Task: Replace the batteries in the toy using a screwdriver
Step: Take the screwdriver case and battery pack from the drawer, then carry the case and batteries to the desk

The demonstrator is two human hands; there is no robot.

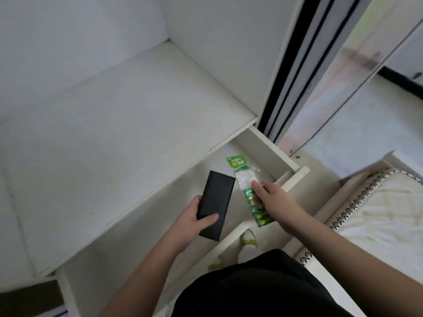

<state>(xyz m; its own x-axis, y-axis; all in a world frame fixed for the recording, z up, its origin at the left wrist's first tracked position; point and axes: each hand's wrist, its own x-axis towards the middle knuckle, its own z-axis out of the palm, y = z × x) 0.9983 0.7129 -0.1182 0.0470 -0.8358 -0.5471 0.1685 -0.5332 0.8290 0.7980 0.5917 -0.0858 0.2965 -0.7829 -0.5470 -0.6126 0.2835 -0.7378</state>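
A flat black rectangular case (215,202) is held over the open white drawer (270,147), gripped at its lower end by my left hand (196,219). To its right a green and clear battery pack (246,179) lies in the drawer, its green header card at the far end. My right hand (272,197) rests on the pack's middle, fingers closed around its right edge, thumb on top. Green batteries show below the hand. No toy or screwdriver is visible.
A white shelf top (119,138) spreads to the left above the drawer. A dark sliding-door track (295,65) rises at the upper right. A bed with a patterned mattress edge (370,202) lies to the right. My feet in light slippers (247,243) show below the drawer front.
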